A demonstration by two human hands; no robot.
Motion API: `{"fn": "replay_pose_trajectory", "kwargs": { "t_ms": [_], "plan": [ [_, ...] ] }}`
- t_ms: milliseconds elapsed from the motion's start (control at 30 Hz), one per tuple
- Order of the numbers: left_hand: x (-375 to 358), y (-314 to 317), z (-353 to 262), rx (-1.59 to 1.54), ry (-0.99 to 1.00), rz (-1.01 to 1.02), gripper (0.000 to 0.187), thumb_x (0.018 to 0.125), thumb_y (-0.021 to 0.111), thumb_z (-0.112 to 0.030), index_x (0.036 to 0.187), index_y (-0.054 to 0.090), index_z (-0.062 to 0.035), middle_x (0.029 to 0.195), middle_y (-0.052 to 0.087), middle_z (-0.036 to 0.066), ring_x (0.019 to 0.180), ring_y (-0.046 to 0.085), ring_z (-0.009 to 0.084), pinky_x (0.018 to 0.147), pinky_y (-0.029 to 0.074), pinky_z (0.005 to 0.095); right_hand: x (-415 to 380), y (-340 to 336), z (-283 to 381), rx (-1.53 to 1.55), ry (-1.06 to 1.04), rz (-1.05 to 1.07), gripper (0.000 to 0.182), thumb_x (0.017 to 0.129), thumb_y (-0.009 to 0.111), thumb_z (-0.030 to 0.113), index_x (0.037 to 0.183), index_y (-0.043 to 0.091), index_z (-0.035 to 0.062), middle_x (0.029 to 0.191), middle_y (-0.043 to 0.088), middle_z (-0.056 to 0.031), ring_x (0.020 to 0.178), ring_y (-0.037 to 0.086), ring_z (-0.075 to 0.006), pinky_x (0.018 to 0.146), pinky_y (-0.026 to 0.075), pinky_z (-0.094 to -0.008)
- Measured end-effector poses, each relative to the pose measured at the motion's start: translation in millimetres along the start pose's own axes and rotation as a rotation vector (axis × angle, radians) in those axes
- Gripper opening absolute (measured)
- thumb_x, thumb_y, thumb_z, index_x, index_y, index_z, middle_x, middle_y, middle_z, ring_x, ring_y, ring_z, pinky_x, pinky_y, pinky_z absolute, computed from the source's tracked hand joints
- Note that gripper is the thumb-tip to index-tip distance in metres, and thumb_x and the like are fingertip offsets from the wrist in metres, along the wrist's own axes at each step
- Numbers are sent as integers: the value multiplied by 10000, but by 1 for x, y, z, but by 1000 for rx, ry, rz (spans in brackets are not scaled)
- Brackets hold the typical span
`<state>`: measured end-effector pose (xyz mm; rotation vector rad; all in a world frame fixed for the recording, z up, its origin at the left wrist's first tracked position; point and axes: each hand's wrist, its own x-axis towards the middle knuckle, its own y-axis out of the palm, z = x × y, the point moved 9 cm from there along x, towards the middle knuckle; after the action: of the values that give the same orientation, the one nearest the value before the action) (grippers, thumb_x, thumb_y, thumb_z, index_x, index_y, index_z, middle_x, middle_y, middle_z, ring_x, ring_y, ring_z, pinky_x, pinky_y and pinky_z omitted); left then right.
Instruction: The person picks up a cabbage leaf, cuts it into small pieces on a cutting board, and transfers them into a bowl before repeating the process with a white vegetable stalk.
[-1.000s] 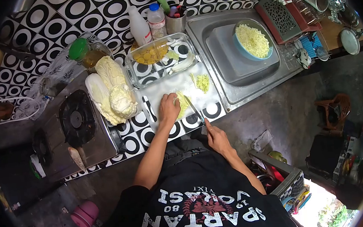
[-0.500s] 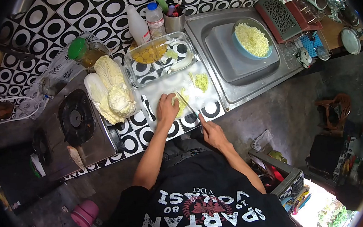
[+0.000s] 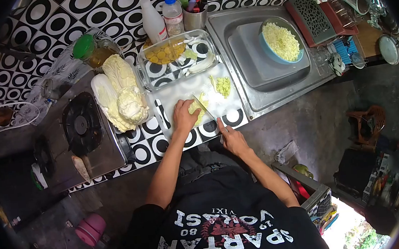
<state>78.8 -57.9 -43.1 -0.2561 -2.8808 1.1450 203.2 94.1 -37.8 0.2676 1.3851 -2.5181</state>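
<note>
On a translucent cutting board [image 3: 173, 93], my left hand [image 3: 185, 115] presses down pale green cabbage leaf pieces [image 3: 199, 105] with its fingers bent. My right hand [image 3: 232, 138] is closed round the handle of a knife [image 3: 206, 109], whose blade lies across the leaf just right of my left fingers. A small heap of chopped cabbage [image 3: 222, 86] sits at the board's upper right. Behind the board, a glass dish [image 3: 147, 84] holds white stem pieces and leaf scraps. Whole cabbages [image 3: 121, 95] stand left of the board.
A blue bowl of chopped cabbage [image 3: 281, 43] stands on the sink [image 3: 253, 97] at right. The stove [image 3: 80, 134] is at far left. Bottles [image 3: 173, 16] and a utensil cup [image 3: 195, 19] line the back. A red dish rack [image 3: 319, 14] is beyond the sink.
The view has shifted slightly. Both hands stay at the same place on the board, and the knife has tilted a little against the leaf pieces.
</note>
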Motion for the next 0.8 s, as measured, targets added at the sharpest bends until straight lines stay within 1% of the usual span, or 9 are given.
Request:
{"fn": "replay_pose_trajectory", "kwargs": {
  "t_ms": [233, 367, 500, 567, 600, 667, 700, 767, 800],
  "plan": [
    [3, -2, -1, -4, -33, 21, 363, 640, 769, -192, 961, 636, -88, 867, 546, 98, 874, 546, 289, 771, 452, 381, 45, 3, 20, -7, -8, -17, 853, 723, 588, 41, 1439, 148, 191, 976, 560, -253, 713, 594, -442, 652, 499, -505],
    [4, -5, -5, -3, 8, -16, 380, 639, 779, -192, 964, 629, -65, 810, 532, 106, 813, 553, 277, 734, 449, 373, 14, 2, 11, -34, -16, -37, 848, 718, 581, 30, 1436, 161, 195, 983, 562, -248, 719, 594, -443, 655, 499, -507],
    [0, -7, -6, -19, 23, -36, 373, 638, 777, -187, 963, 633, -74, 787, 519, 101, 785, 547, 275, 728, 450, 371, 5, 0, 2, 1, 54, 5, 828, 730, 560, 20, 1436, 171, 207, 993, 560, -249, 764, 592, -452, 681, 494, -516],
    [1, -9, -8, -17, 38, -50, 368, 641, 772, -180, 967, 635, -76, 782, 515, 98, 780, 546, 273, 729, 451, 368, 14, -10, 6, -27, 53, -88, 763, 756, 528, 0, 1433, 209, 149, 843, 564, -201, 717, 578, -414, 654, 477, -486],
    [2, -9, -6, -34, 25, -32, 364, 644, 758, -165, 978, 637, -83, 807, 534, 98, 801, 552, 277, 736, 455, 370, 18, -11, 7, -27, 49, -94, 763, 756, 528, 0, 1433, 209, 149, 843, 564, -201, 717, 578, -414, 654, 477, -486],
    [2, -9, -2, -52, 11, -15, 362, 648, 744, -150, 990, 640, -91, 832, 552, 99, 823, 559, 280, 743, 459, 371, 22, -18, 5, -1, 74, -156, 758, 747, 528, -25, 1427, 222, 113, 822, 564, -195, 720, 575, -399, 662, 473, -461],
    [3, -9, 1, -81, -17, -3, 356, 656, 734, -146, 995, 640, -88, 827, 556, 101, 808, 563, 281, 732, 464, 369, 21, -18, 4, -2, 73, -157, 758, 747, 528, -25, 1427, 222, 113, 822, 564, -195, 720, 575, -399, 662, 473, -461],
    [3, -7, 5, -115, -46, 11, 350, 665, 724, -142, 1000, 641, -85, 823, 560, 103, 793, 568, 282, 721, 468, 366, 15, -19, 10, 155, -20, -179, 729, 767, 527, 1, 1424, 231, 112, 852, 562, -221, 713, 577, -415, 650, 478, -492],
    [3, -9, 5, -120, -8, -23, 340, 671, 727, -142, 994, 642, -79, 808, 561, 104, 729, 569, 266, 674, 473, 352, 11, -17, 12, 154, -18, -176, 729, 767, 527, 1, 1424, 231, 112, 852, 562, -221, 713, 577, -415, 650, 478, -492]
  ]
}}
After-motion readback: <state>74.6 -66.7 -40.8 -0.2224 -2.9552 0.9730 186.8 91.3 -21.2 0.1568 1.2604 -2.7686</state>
